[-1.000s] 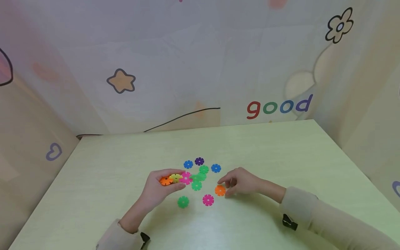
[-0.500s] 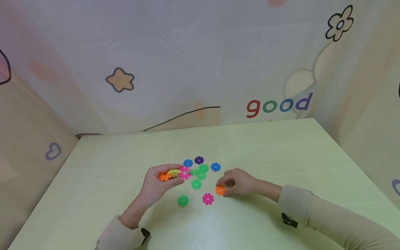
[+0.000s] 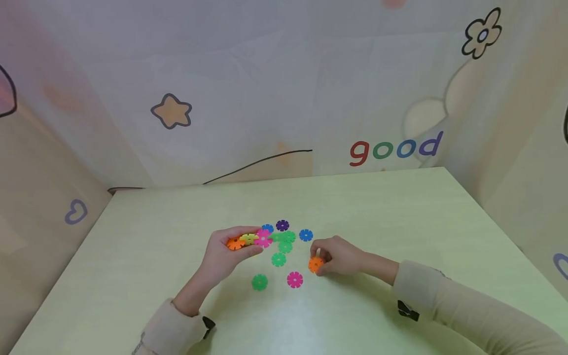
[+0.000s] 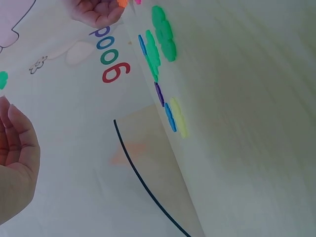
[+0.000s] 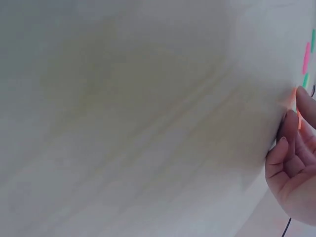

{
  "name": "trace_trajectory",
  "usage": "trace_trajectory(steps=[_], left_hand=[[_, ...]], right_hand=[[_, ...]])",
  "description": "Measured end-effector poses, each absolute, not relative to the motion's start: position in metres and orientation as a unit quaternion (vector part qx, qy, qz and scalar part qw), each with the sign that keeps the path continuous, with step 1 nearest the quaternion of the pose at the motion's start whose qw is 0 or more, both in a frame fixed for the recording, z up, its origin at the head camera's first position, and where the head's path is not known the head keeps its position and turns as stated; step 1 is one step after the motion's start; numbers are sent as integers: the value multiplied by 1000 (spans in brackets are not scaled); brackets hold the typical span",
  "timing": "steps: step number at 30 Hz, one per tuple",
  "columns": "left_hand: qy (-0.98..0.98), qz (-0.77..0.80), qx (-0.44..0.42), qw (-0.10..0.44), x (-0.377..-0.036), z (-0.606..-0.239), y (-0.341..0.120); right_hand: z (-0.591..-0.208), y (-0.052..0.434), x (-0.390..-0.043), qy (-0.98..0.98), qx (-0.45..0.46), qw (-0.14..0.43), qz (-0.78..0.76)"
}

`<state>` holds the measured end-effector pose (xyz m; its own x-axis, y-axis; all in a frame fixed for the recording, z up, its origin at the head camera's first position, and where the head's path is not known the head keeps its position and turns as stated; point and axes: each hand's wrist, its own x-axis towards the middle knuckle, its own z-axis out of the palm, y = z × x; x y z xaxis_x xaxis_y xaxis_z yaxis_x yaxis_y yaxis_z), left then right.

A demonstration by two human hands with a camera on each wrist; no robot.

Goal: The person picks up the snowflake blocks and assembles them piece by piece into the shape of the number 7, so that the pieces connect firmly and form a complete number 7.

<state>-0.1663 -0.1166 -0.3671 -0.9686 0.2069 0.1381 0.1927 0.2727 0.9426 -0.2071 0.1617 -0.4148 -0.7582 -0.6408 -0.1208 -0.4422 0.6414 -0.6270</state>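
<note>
My left hand (image 3: 217, 257) holds a row of joined notched plastic discs between thumb and fingers: an orange disc (image 3: 235, 243), a yellow disc (image 3: 249, 239), a pink disc (image 3: 263, 238) and a green disc (image 3: 277, 237) at the far end. Over on the right, my right hand (image 3: 340, 256) pinches a loose orange disc (image 3: 315, 265) by its edge, tilted up near the tabletop. Only part of the left hand (image 4: 19, 153) shows at the edge of the left wrist view. Fingers partly hide the orange disc (image 5: 299, 118) in the right wrist view.
Loose discs lie on the pale table (image 3: 377, 207): green (image 3: 259, 282), pink (image 3: 295, 280), blue (image 3: 306, 235), purple (image 3: 282, 225) and several more between the hands. A yellow disc (image 4: 178, 118) lies flat in the left wrist view. A printed curtain (image 3: 248, 98) stands behind the table.
My right hand has closed its thumb and finger on the orange disc and tipped it up from the table. The left hand has risen slightly in view with its joined discs.
</note>
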Motion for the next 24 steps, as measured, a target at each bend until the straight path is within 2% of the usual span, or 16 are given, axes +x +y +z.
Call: trace_trajectory(steps=[8, 24], left_hand=[[797, 589, 133, -5, -169, -368, -116], [778, 610, 150, -10, -176, -366, -112]], right_hand=[[-408, 164, -207, 880, -272, 206, -331], [-392, 171, -200, 835, -236, 189, -461]])
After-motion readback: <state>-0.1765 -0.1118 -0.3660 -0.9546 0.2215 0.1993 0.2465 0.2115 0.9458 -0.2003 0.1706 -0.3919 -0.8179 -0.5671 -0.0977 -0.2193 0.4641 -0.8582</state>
